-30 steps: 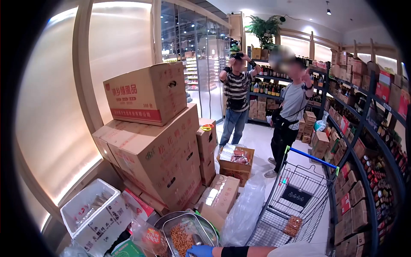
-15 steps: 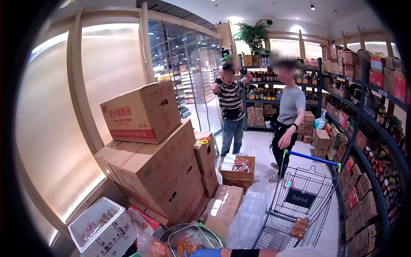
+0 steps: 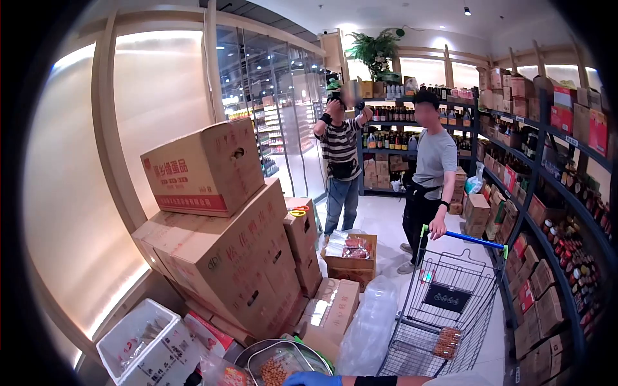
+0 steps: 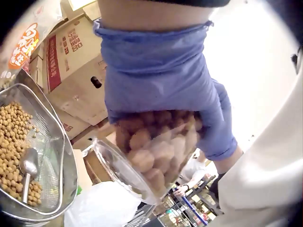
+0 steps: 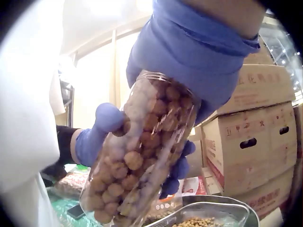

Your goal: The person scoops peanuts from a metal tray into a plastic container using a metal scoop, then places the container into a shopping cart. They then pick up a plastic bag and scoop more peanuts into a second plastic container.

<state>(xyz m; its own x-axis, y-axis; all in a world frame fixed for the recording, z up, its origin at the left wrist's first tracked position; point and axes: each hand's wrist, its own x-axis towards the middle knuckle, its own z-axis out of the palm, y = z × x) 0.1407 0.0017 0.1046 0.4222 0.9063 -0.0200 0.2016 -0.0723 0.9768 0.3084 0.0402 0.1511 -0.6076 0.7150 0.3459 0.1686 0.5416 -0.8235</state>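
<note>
A clear plastic jar [image 5: 137,156] full of round brown balls is between my two blue-gloved hands. My left hand [image 5: 106,123] grips its side, thumb on one face and fingertips showing on the other. My right hand [image 5: 189,66] is curled over the jar's upper end and hides it. In the left wrist view my left hand [image 4: 156,75] covers much of the jar [image 4: 156,156]. Beside it a wire-mesh basket [image 4: 59,142] holds smaller-looking tan balls and a metal scoop [image 4: 29,165]. In the head view a gloved hand [image 3: 313,379] shows at the bottom edge.
Tall cartons [image 3: 219,264] are stacked at the left, by a white foam box [image 3: 145,347]. A shopping cart [image 3: 444,302] with a pack of brown balls stands to the right, another person's hand at its handle. Plastic wrap [image 3: 370,328] lies between. Shelves [image 3: 544,174] line the right.
The head view has tilted up and swung slightly, so the basket and gloved hand sit lower in frame. The person in grey has lowered an arm to the cart's handle.
</note>
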